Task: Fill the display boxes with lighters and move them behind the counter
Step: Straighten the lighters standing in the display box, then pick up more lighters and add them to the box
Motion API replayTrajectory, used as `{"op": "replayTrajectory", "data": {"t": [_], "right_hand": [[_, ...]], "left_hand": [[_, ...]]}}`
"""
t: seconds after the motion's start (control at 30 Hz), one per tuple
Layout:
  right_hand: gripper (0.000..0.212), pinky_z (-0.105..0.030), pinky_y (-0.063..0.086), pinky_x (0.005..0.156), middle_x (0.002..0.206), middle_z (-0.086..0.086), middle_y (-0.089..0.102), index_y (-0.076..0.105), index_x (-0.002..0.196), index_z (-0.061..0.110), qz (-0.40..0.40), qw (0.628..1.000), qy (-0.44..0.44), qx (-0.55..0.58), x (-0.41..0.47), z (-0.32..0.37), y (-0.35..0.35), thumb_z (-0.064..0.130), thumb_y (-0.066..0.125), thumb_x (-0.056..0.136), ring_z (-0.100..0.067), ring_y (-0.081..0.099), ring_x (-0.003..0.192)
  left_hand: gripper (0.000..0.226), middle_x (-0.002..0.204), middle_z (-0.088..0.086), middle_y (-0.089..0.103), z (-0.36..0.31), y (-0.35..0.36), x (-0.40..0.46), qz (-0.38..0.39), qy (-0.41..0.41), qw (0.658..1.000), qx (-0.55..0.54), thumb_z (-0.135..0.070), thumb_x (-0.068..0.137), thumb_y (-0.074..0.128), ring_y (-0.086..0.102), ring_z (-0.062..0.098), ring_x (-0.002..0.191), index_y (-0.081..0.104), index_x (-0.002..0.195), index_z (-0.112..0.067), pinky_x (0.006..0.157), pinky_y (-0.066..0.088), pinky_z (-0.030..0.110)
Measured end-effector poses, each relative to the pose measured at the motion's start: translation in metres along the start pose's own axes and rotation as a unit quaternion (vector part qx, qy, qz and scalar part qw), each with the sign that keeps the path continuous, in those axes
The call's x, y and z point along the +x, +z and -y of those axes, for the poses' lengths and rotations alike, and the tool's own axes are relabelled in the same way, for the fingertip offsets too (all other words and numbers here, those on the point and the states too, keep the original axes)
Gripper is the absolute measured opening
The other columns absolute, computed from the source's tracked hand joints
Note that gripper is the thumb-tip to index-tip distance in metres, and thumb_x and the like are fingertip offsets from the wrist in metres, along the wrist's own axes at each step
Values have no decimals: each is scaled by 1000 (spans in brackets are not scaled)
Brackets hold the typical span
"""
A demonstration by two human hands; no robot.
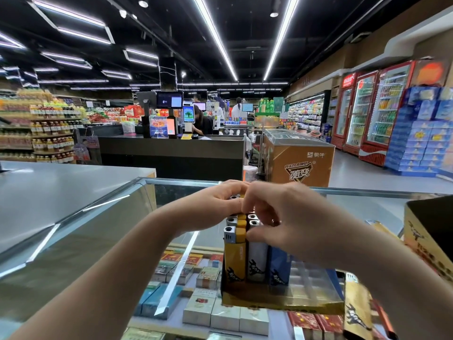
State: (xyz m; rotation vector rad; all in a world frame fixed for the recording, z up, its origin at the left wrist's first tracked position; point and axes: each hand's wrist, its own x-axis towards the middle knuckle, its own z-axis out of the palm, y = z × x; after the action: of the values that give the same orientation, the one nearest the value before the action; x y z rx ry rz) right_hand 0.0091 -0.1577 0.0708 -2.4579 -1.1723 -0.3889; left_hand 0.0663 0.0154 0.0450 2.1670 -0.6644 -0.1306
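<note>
Two bare forearms reach out over a glass-topped display counter point(73, 241) with cigarette packs point(208, 312) beneath. The left hand point(210, 204) curls around the tops of upright plastic lighters point(235, 253), yellow, white and blue, standing in a gold cardboard display box point(282, 303) on the glass. The right hand point(282, 217) pinches lighter tops, hiding them. An open yellow carton point(426, 231) is cut off at right.
</note>
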Motion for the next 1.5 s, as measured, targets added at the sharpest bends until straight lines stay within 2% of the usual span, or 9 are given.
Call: {"op": "replayTrajectory", "data": {"t": [0.17,0.33,0.47,0.57,0.67,0.9,1.07,1.23,1.5], "right_hand": [[6,-12,41,55,72,6,55,55,83,20,-177,972,154,22,-6,-43,-21,22,59,85,-5,52,63],[24,-31,52,51,92,-6,54,40,106,17,7,916,399,48,-10,-75,-11,25,56,90,-21,63,64],[29,-41,57,52,90,-16,55,34,106,16,12,914,397,85,-7,-81,-7,5,49,84,-29,63,68],[33,-41,54,59,92,-12,54,36,109,17,-4,918,385,92,-5,-83,-1,2,46,82,-27,60,77],[33,-32,50,46,94,-15,55,39,109,18,-35,917,368,149,-1,-77,10,-1,43,83,-27,60,69],[43,-25,47,41,95,-16,57,36,129,19,-49,915,317,243,6,-72,23,3,46,90,-19,58,51],[24,-39,55,59,82,-13,61,56,92,5,-122,937,325,35,-3,-76,-4,28,51,93,-25,62,63],[42,-25,40,53,70,-2,56,57,74,11,63,894,423,-134,-24,-88,-30,52,55,87,-13,51,61],[81,-32,43,81,117,-7,53,51,121,16,154,873,426,-183,-35,-93,0,77,52,69,-21,47,98]], "left_hand": [[48,123,-12,54,-5,-2,-5,11,-24,999,-22,-60,75,45,56,-3,99,46,119,-41,77,48,14],[100,120,-30,39,-6,-17,-21,121,-56,985,-110,-68,45,78,60,-4,99,20,126,-60,74,54,21],[104,111,-29,50,-4,-21,-25,158,-58,978,-125,-45,44,89,63,9,105,21,120,-63,83,54,35],[106,129,-18,42,-8,-19,-24,140,-66,981,-118,-59,42,84,63,12,105,17,125,-61,78,55,30],[106,148,-5,26,-8,-20,-23,55,-104,990,-76,-73,50,70,53,14,110,14,138,-52,73,56,27],[53,98,-14,48,-1,-21,-11,-77,-203,976,-5,-61,75,57,55,7,84,34,120,-45,44,49,18],[38,100,-7,52,7,-19,-3,-122,-222,967,9,-51,83,58,59,14,87,38,114,-43,49,50,23],[39,99,-6,55,2,-11,0,-153,-233,960,-2,-50,83,60,61,15,87,39,115,-41,48,49,24],[49,95,-6,52,-5,1,12,-190,-224,956,-11,-41,86,59,55,15,89,41,131,-30,60,42,28]]}}
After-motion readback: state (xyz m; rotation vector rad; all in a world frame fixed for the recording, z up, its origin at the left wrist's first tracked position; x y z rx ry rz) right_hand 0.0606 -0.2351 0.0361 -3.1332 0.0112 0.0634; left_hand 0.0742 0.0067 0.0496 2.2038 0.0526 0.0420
